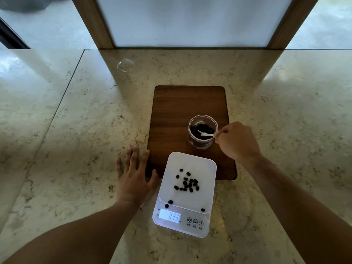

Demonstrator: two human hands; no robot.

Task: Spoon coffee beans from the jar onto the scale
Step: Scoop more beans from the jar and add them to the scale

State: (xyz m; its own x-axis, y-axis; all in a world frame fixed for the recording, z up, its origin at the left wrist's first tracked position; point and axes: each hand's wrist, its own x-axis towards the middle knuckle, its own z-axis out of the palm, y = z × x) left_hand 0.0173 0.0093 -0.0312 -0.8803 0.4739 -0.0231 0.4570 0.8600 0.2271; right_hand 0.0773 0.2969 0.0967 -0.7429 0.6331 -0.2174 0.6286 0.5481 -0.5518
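Seen from the head camera, a person's right hand [237, 141] pinches the handle of a small white spoon [205, 134], fingers closed on it at the jar's rim, with the spoon's bowl down among the dark beans inside a clear open jar [202, 132]. The jar stands upright on a dark wooden board [175, 111] that lies on a pale marble tabletop [76, 121]. The left hand [134, 176] lies flat and open on the tabletop, fingers spread, holding nothing, its thumb and forefinger reaching the board's near left corner beside the scale. A white digital scale [202, 164] sits nearest the camera, its far edge overlapping the board. A loose cluster of coffee beans [187, 182] lies on its platform, with three stray beans near the front edge. The lit display [170, 216] reads 0.33. A clear domed lid [125, 64] rests well apart, at the far left of the tabletop.
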